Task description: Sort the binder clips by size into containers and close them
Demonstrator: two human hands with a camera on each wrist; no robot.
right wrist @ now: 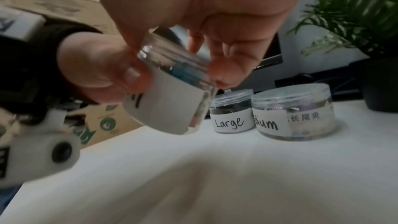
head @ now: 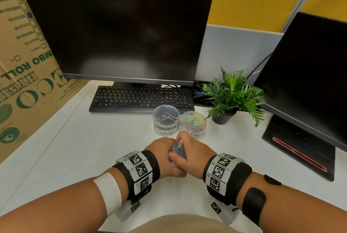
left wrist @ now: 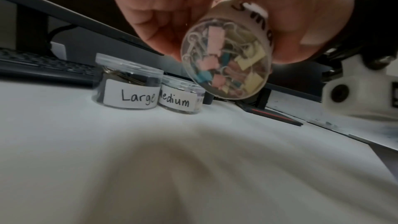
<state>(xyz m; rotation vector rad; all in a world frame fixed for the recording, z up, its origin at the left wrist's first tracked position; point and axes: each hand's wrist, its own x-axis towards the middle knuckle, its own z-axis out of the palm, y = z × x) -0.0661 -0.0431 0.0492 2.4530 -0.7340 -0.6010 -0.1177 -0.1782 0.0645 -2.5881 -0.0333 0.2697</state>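
Both hands hold a small clear round container (head: 179, 150) above the desk, tilted, full of pastel binder clips seen through its base (left wrist: 226, 62). My left hand (head: 165, 155) grips its labelled body (right wrist: 165, 108). My right hand (head: 189, 150) curls over its clear lid (right wrist: 172, 60). Behind stand two lidded clear containers side by side: "Large" (head: 166, 120) with dark clips and "Medium" (head: 193, 124) with pastel clips, also seen as Large (left wrist: 129, 88) and Medium (left wrist: 181, 98).
A black keyboard (head: 140, 98) and monitor (head: 120, 33) stand behind the containers. A potted fern (head: 231, 97) sits at right beside a second monitor (head: 308, 78) and its base (head: 300, 148). A cardboard box (head: 24, 75) lines the left edge. The white desk (head: 84, 148) stretches in front.
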